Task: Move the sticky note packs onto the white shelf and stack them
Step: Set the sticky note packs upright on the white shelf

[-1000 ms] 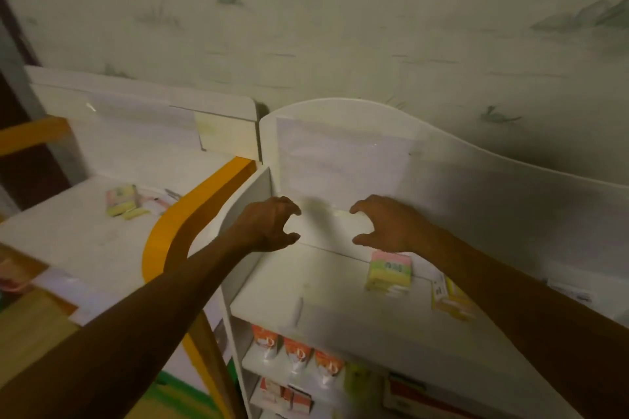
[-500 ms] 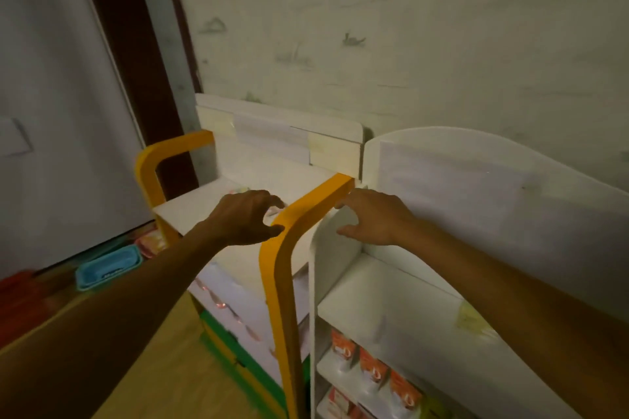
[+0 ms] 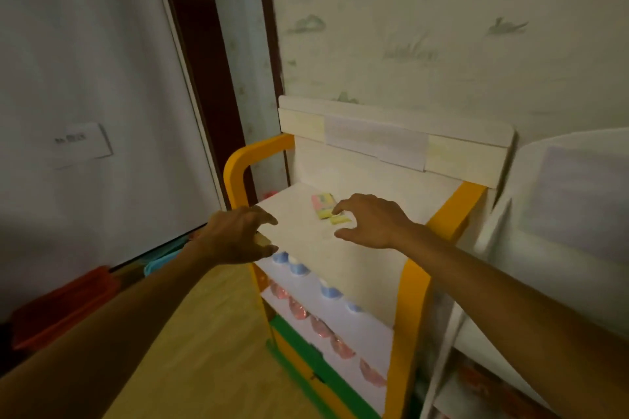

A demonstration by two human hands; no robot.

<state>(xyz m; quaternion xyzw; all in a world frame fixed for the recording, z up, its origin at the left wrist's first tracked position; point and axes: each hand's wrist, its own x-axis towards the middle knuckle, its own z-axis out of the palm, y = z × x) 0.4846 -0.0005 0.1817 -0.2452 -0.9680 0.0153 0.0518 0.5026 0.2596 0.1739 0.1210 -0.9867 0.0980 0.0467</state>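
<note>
Now, the scene by parts:

Pack: a sticky note pack (image 3: 323,203), pink and green on top, lies flat on the top board of the yellow-framed rack (image 3: 412,286), towards the back. A small yellow pad (image 3: 340,220) lies just in front of it, touching or nearly so; the blur makes it hard to say which.

Right hand (image 3: 372,221): your fingers are spread and curved in a claw, holding nothing. The fingertips (image 3: 335,211) hover at the near edge of the pack and over the yellow pad; contact is doubtful.

Left hand (image 3: 238,235): it hangs at the rack's left front corner with its fingers loosely bent, and nothing is visibly in it. The two hands are well apart.

White shelf (image 3: 561,201): it stands just right of the rack, only partly in view; its top board is cut off here.

Handling: the pack is probably light and fairly stiff as a block, and the wrapper may be slick. The loose pad is thin and could slide or fan if you nudge it.

Grip: take the pack by its two long sides, thumb against fingers, low enough to lift the whole block. Pinch the pad by its edges, or set it on the pack and carry both.

Risk: a top-only press may push it towards the back panel.
</note>
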